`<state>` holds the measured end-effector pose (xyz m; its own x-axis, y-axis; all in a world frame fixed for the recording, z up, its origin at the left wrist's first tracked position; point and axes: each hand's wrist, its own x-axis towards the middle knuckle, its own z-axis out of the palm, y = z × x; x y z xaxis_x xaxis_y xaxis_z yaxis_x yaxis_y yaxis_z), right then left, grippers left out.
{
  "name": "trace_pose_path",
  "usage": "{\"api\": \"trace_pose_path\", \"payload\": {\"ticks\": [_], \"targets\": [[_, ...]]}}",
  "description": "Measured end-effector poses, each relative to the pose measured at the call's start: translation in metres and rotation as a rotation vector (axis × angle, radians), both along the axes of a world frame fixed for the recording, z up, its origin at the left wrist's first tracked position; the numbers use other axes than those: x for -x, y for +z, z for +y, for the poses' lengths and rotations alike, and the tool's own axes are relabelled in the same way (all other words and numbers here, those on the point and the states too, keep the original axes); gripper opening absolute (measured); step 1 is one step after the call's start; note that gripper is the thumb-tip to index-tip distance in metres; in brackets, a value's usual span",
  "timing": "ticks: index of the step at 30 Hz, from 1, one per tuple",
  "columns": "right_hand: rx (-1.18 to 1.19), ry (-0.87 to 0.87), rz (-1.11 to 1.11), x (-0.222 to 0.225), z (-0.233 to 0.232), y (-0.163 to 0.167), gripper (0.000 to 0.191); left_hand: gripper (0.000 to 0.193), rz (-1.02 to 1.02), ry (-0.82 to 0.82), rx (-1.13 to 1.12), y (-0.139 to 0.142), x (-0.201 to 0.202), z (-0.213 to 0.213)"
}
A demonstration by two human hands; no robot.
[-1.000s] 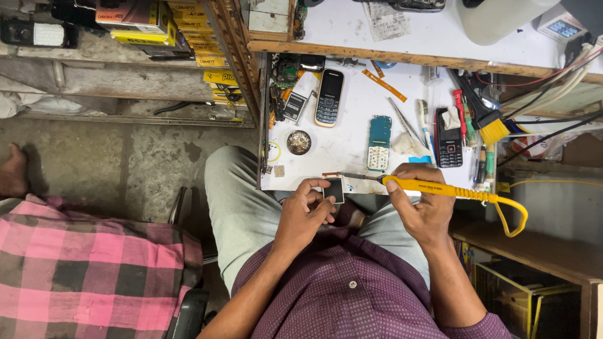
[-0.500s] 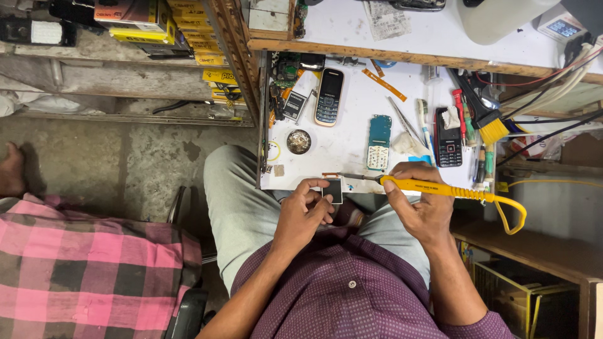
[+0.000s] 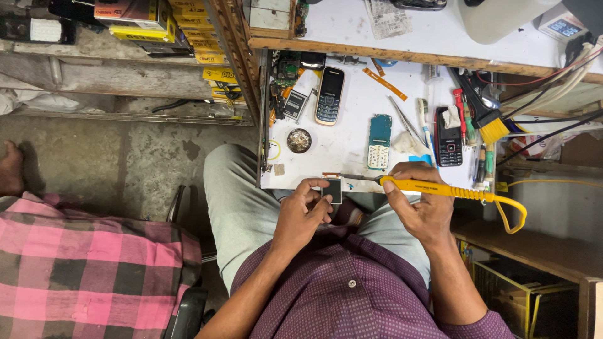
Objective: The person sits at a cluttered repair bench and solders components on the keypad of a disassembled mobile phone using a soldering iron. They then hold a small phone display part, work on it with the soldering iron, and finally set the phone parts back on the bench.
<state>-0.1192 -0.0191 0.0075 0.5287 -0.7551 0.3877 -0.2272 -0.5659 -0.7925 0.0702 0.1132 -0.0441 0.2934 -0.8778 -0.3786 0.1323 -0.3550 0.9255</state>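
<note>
Gripping yellow soldering iron (image 3: 440, 188) in right hand (image 3: 424, 210), left hand (image 3: 304, 213) pinching small screen module (image 3: 332, 189), cluttered white workbench (image 3: 352, 135), concrete floor (image 3: 144, 163)

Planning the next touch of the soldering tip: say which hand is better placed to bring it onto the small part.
Right. The right hand already grips the yellow soldering iron, tip pointing at the small dark part, which the left hand pinches.

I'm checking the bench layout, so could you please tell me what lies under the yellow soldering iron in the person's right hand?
Under the yellow soldering iron lies the white tray edge; its tip meets the small display part in the left hand. The right hand covers what lies below its grip.
</note>
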Motion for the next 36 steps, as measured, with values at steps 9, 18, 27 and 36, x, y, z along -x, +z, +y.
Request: {"api": "trace_pose_path", "payload": {"ticks": [9,18,27,36], "targets": [[-0.004,-0.002,0.018,0.0005,-0.0001,-0.0008,0.027,0.029,-0.026,-0.013,-0.019,0.0010,-0.0003,0.0003],[0.000,0.008,0.015,-0.0003,-0.0009,-0.0018,0.027,0.029,0.001,-0.002,-0.003,0.0001,0.0002,0.0006],[-0.031,0.019,-0.017,-0.0016,-0.0002,-0.0025,0.027,0.029,0.004,0.004,-0.002,0.0002,-0.0005,0.0005],[-0.013,0.014,-0.005,-0.0017,-0.0001,-0.0035,0.027,0.029,-0.006,0.001,-0.003,-0.0005,-0.0011,0.0013]]}}
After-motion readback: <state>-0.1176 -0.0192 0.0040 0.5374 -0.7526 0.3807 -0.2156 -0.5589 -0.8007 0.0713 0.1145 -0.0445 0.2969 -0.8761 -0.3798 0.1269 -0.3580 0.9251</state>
